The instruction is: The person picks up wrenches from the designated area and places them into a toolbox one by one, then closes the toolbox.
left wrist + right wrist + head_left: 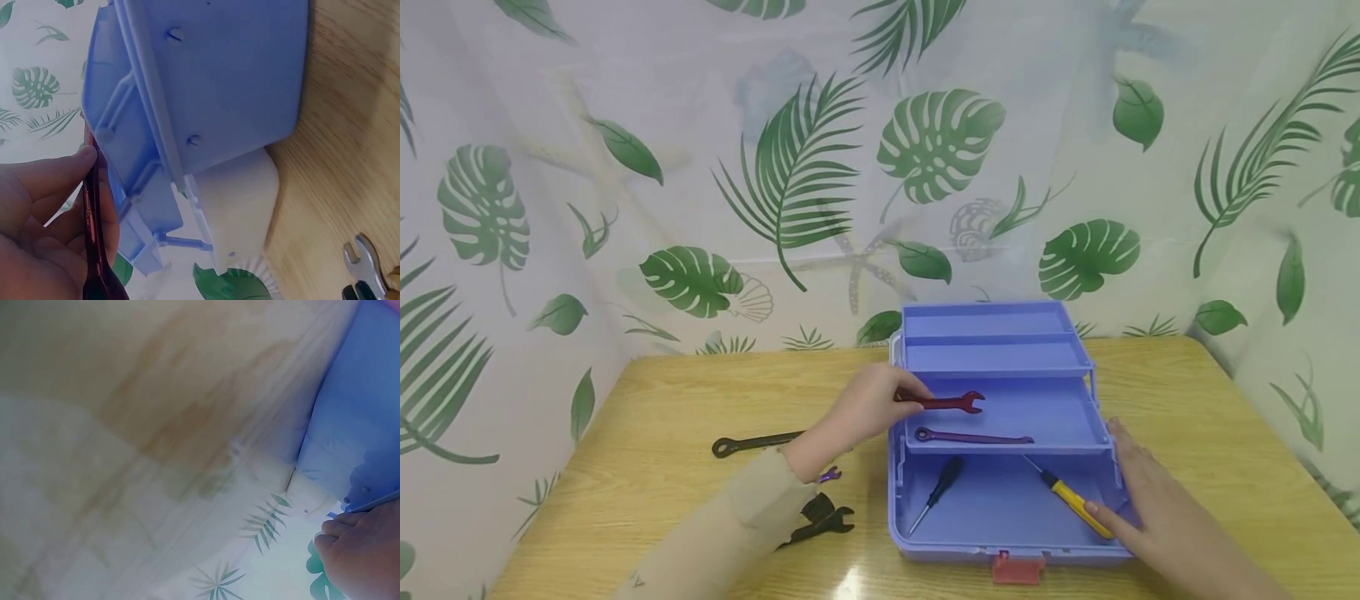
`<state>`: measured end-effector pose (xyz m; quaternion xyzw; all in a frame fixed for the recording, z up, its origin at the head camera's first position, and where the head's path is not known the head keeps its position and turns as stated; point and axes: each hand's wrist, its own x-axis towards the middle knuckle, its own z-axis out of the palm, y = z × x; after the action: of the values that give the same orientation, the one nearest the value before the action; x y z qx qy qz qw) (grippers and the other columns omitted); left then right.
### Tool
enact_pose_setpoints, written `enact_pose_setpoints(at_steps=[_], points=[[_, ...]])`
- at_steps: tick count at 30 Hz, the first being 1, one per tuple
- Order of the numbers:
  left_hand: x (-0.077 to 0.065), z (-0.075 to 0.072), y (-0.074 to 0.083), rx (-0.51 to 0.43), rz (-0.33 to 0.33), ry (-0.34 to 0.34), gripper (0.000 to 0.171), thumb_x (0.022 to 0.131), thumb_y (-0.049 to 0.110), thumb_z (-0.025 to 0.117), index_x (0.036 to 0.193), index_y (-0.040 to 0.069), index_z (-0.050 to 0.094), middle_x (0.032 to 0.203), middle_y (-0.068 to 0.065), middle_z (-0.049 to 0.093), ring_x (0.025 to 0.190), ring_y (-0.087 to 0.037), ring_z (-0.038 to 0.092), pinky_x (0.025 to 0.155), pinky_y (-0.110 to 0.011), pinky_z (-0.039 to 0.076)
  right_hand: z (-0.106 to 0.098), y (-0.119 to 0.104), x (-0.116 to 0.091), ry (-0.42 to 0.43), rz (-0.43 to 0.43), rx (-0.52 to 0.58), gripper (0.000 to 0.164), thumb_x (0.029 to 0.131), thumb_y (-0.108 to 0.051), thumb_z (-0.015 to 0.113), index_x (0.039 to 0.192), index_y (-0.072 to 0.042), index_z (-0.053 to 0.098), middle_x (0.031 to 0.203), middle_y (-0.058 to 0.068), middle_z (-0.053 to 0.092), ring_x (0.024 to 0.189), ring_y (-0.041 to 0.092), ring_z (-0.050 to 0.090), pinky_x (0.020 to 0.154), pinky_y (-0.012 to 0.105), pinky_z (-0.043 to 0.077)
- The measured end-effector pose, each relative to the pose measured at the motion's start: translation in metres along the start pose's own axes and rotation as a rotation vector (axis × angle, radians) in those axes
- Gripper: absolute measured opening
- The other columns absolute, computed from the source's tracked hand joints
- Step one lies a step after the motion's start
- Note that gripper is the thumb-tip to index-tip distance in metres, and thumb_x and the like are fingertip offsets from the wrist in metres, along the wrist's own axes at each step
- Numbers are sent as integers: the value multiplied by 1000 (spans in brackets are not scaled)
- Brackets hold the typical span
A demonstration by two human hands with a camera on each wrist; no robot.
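My left hand [876,400] pinches a red wrench [951,403] between thumb and fingers, over the middle tray of a blue toolbox [1000,552]. Its open-ended jaw points right. The left wrist view also shows the red wrench [94,231] in the fingers, beside the box's side wall. A purple wrench [973,437] lies along that tray's front edge. My right hand [1165,504] holds the box's right side, thumb over the rim and fingers along the outside. Near the thumb lies a yellow-handled screwdriver [1075,504] in the bottom compartment, with a black screwdriver [945,483] to its left.
Left of the box, a black ring-ended wrench [752,443], a small purple wrench [830,475] and a black open-ended wrench [835,522] lie on the wooden table [670,400], partly behind my left arm. The empty upper tray [992,354] is raised at the back. A red latch [1018,569] hangs in front.
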<state>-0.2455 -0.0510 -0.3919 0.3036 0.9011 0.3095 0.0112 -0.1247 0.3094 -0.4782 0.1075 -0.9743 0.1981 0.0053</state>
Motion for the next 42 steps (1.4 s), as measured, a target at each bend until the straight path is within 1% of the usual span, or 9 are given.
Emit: enact_pose_setpoints(at_steps=[4,7,10,17,20,27,34,40,42], points=[[6,2,8,20,29,-15,13,95,5,79,107,7,85,106,-8,83,100,-22,76,85,-28,59,0,1,0,4,-1,1,107,103,-51,63,170,-6,-8,170,37,20,147,65,33,109,83,35],[11,5,14,33,61,-29,14,95,6,78,108,7,84,107,-7,83,106,-23,76,91,-31,59,0,0,0,-1,1,1,107,104,-51,62,170,-5,-8,170,37,20,147,65,33,109,82,35],[16,10,20,28,75,-51,15,96,6,77,110,7,84,109,-7,83,108,-23,76,94,-34,59,0,0,0,-7,7,-9,107,104,-53,61,170,-5,-8,170,37,20,147,64,34,109,82,35],[25,22,33,41,50,-93,18,99,6,74,114,8,83,113,-6,83,112,-20,75,97,-29,58,-1,-1,0,5,-5,10,107,103,-51,64,170,-6,-6,171,35,19,148,63,33,109,82,35],[28,26,37,44,56,-101,18,99,5,74,114,8,83,113,-5,83,113,-19,75,97,-27,58,-1,-1,-1,0,-2,13,107,103,-51,63,170,-7,-7,172,35,19,148,63,33,109,82,35],[35,34,42,52,79,-102,17,98,6,75,113,9,84,111,-3,83,112,-17,75,95,-23,58,-2,-2,0,-7,10,7,107,104,-52,63,170,-7,-8,170,36,22,147,63,34,108,82,35],[39,43,44,61,58,-132,19,98,5,74,115,10,83,113,-1,83,114,-13,74,97,-20,57,-2,-3,0,-20,18,-18,107,104,-54,61,170,-5,-8,170,37,22,146,64,35,109,82,35],[41,50,45,52,59,-157,21,98,3,73,115,11,83,113,0,83,110,-9,74,90,-16,56,-2,-3,-1,-13,13,-15,108,103,-53,62,169,-3,-6,169,37,23,146,63,36,109,82,36],[41,52,44,56,58,-164,22,99,3,72,116,11,83,114,0,83,112,-9,74,93,-16,57,-2,-2,-1,-13,10,-7,107,103,-53,62,170,-4,-6,170,36,23,146,63,35,109,82,36]])
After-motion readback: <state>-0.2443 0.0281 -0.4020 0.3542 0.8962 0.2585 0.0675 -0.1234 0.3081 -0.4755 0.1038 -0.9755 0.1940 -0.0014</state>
